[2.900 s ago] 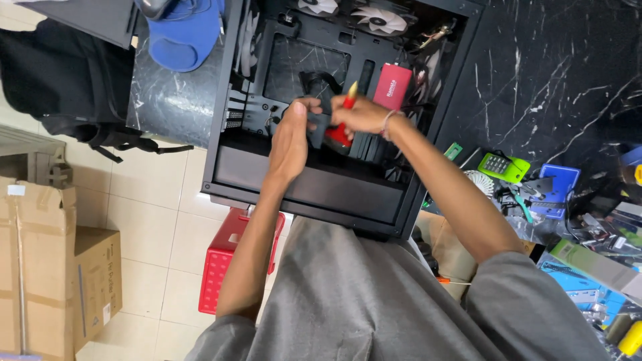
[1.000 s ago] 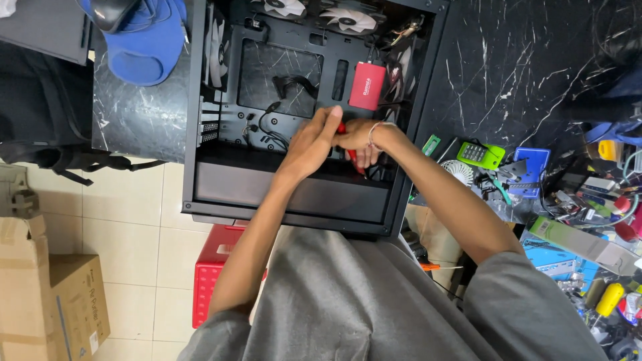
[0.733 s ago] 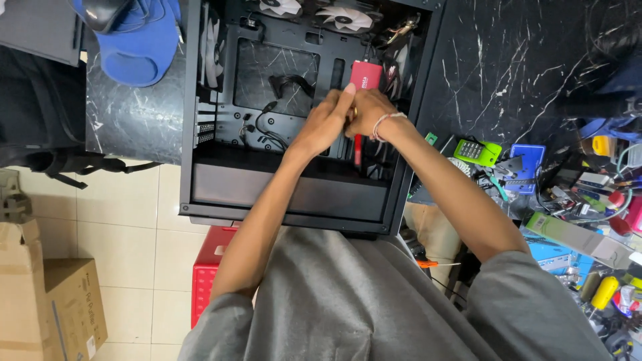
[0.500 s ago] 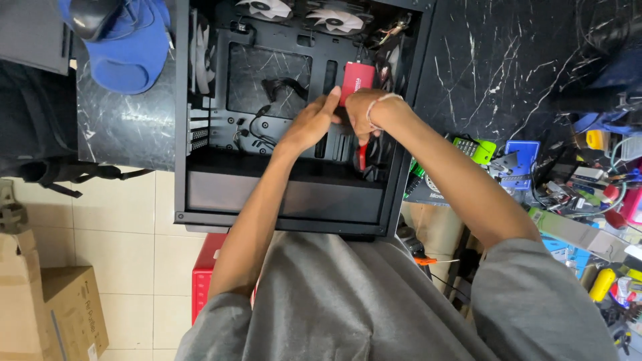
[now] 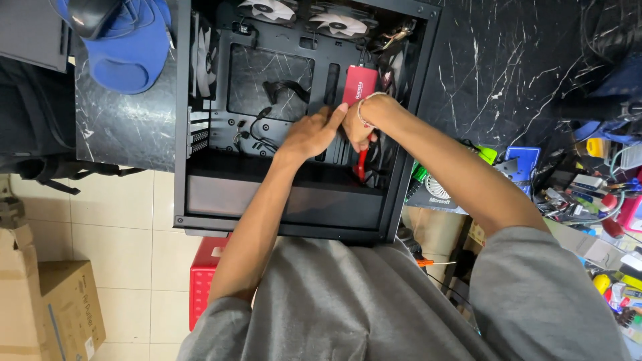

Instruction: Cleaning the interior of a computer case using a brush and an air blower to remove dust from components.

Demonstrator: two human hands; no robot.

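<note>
both hands have climbed higher inside the case since a moment ago, up to the red drive. well to the left of the hands, a blue cap (image 5: 127, 47) lies on the dark marble table (image 5: 127, 127), and cardboard boxes (image 5: 47, 307) sit on the tiled floor below. a red crate (image 5: 204, 281) stands under the black computer case (image 5: 294, 127), which lies open with white fans (image 5: 304, 15) along its far edge. the left hand (image 5: 311, 134) rests on the case's inner panel, fingers pressed together and pointing at the lower left corner of the red drive (image 5: 360, 83). just right of it, touching, the right hand (image 5: 361, 127) is closed round a red-handled screwdriver (image 5: 362, 164) whose handle sticks out below the fist; the drive sits directly above this hand's knuckles. far to the right, a jumble of tools (image 5: 588, 194) covers the bench.
</note>
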